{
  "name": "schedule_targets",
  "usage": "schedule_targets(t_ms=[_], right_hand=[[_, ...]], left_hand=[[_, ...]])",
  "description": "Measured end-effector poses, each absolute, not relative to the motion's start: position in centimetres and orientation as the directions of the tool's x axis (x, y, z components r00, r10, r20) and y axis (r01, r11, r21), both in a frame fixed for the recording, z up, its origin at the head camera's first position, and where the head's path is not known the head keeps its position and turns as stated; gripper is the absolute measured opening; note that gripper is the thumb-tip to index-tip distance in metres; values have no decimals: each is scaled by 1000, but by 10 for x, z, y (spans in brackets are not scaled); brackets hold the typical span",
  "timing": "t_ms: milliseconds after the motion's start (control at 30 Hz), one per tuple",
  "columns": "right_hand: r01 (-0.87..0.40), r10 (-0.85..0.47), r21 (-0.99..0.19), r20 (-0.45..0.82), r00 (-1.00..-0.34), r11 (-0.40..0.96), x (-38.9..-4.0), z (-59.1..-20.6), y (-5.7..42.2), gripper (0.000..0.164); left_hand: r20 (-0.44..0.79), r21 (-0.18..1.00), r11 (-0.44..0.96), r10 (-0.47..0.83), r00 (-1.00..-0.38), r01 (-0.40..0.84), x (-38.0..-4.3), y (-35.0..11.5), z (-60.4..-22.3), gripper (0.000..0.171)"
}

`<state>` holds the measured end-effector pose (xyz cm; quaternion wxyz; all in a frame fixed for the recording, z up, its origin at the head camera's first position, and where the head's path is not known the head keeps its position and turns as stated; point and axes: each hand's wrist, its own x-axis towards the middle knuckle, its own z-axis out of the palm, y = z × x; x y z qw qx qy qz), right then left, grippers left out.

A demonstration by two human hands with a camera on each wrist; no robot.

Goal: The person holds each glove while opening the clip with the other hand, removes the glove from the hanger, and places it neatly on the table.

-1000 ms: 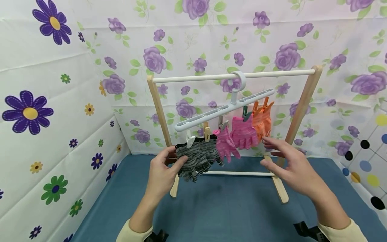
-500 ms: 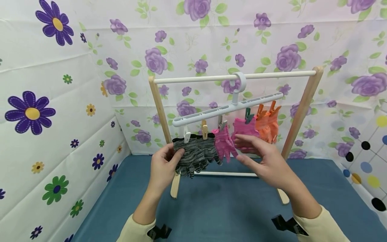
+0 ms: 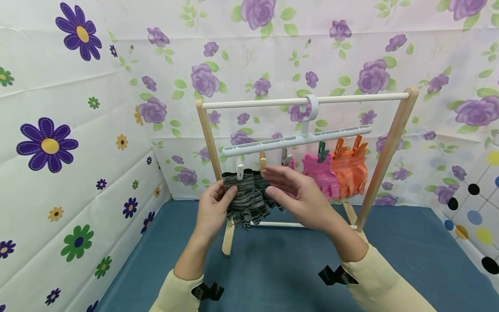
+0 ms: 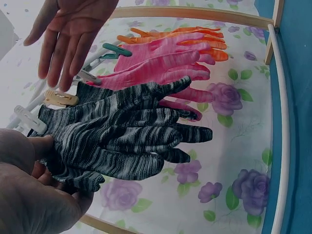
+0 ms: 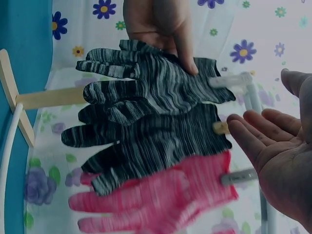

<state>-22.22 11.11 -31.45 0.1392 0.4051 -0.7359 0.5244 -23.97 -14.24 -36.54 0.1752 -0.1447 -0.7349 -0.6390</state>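
In the head view, the left hand [image 3: 212,210] pinches the nine o'clock edge of a striped glove [image 3: 247,197] between thumb and fingers, just below the white clip [image 3: 240,170] at its cuff. The right hand [image 3: 305,198] is at the glove's three o'clock, fingers extended and thumb apart, fingertips beside the wooden clip [image 3: 263,163] on a second striped glove [image 5: 161,141]; whether they touch it I cannot tell. From the middle of the hanger [image 3: 288,141], the striped gloves hang towards half past seven, a pink glove [image 3: 319,169] at five and orange gloves [image 3: 352,170] at four. The rack [image 3: 257,103] stands on the worktop [image 3: 273,273].
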Motion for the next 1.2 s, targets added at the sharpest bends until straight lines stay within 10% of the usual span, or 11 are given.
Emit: schedule_targets(t_ms=[1200], right_hand=[[-609,-284,-782,559,-779,131,-256,-307,34,42]], left_hand=[[359,932,20,64,-931,361,-248,-151,-366,26]])
